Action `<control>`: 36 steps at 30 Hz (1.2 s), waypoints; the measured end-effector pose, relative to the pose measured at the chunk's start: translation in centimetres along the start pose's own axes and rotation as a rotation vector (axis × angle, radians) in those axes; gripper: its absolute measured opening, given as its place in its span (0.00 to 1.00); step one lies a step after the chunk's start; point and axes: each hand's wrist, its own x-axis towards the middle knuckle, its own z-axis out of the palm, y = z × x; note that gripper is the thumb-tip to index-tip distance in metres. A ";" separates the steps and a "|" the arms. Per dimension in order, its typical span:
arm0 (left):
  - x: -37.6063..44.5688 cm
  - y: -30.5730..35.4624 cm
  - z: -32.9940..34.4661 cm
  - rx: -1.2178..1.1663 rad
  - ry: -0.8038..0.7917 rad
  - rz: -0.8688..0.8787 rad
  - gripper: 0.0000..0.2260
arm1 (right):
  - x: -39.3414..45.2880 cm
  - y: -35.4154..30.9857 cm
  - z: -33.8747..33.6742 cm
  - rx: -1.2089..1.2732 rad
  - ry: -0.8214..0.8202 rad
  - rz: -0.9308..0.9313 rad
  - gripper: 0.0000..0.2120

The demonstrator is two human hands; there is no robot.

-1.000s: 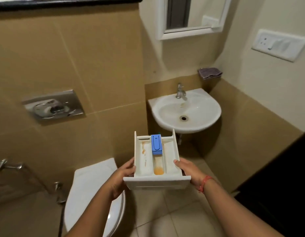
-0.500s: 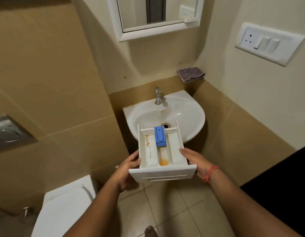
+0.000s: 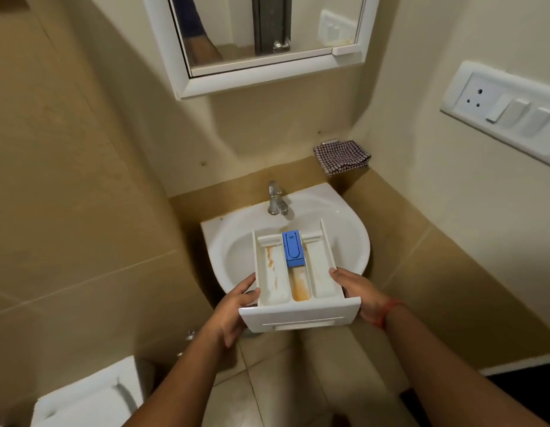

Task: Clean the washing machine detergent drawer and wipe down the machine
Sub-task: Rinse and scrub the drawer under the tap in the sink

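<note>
One white plastic detergent drawer (image 3: 298,285) with three compartments is held level over the front half of the single white ceramic corner basin (image 3: 344,238). Its middle compartment carries one blue plastic cap (image 3: 293,248) and an orange stain; the left compartment shows orange streaks. The left hand (image 3: 233,309) grips the drawer's left side, fingers curled under. The right hand (image 3: 355,288) grips its right side likewise. Behind the basin stand one chrome tap (image 3: 276,199) and one folded checked cloth (image 3: 341,157).
</note>
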 end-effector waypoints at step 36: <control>16.2 7.0 5.9 0.294 0.758 -0.133 0.27 | 12.2 -3.1 -2.1 0.155 0.108 0.532 0.13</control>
